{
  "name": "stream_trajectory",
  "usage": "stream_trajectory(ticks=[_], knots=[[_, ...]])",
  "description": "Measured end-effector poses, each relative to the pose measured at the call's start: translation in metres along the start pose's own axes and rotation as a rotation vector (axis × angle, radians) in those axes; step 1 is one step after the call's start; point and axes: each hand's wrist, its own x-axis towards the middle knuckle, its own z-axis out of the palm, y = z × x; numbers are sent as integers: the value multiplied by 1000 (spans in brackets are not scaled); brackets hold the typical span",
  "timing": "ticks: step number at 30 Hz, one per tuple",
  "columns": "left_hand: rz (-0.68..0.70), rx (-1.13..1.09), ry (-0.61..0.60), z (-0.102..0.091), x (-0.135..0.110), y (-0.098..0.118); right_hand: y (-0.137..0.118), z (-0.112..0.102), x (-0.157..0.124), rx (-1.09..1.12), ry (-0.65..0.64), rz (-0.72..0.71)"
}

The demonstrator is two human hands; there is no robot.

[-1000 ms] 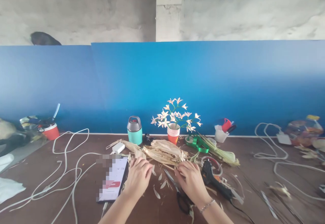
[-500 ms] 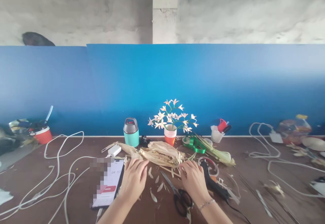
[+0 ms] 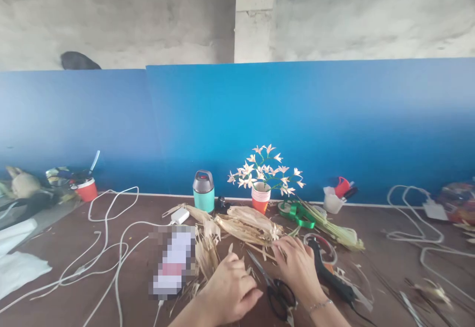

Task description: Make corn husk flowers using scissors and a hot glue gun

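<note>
My left hand (image 3: 234,287) is low over the table with its fingers curled in; whatever they hold, if anything, is hidden. A loose pale husk petal (image 3: 230,248) lies just beyond its knuckles. My right hand (image 3: 299,265), with a bracelet on the wrist, has bent fingers drawn together beside a small pale flower (image 3: 275,232); I cannot tell whether they touch it. Between the hands lie black-handled scissors (image 3: 279,295). Dried corn husks (image 3: 248,220) are heaped ahead of both hands. A black glue gun (image 3: 334,277) lies right of my right hand.
Flowers stand in stacked paper cups (image 3: 261,198) at the back, beside a teal flask (image 3: 204,193). Green ribbon (image 3: 299,214) and pale stalks (image 3: 330,228) lie to the right. At left are a phone (image 3: 174,262) and white cables (image 3: 117,267). A blue partition (image 3: 208,119) closes the back.
My left hand has moved right and nearer, away from the phone, and its fingers have curled in. My right hand stays by the small flower. The view has swung slightly left.
</note>
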Motion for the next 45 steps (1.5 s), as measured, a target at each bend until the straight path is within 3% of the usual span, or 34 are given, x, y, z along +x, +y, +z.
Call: stream_trajectory(ticks=[5, 13, 21, 24, 27, 31, 34, 38, 45], knots=[[-36, 0, 34, 0, -2, -6, 16, -10, 18, -141, 21, 149], [-37, -11, 9, 1, -2, -5, 15, 7, 40, -106, -180, 79], [-23, 33, 36, 5, -2, -7, 8, -4, 42, -122, -82, 125], [37, 45, 124, 7, -2, -7, -12, -10, 48, -134, -18, 87], [95, 10, 260, 4, -4, -4, -51, -7, 63, -12, -39, -72], [95, -48, 488, -5, -7, -1, -113, 21, 87, 129, -207, -333], [137, -48, 582, -9, -7, -3, -146, 50, 97, 152, -316, -376], [151, -19, 624, -4, -8, -11, -164, 73, 96, 134, -363, -345], [60, -12, 604, -1, -13, -15, -163, 79, 93, 159, -332, -200]])
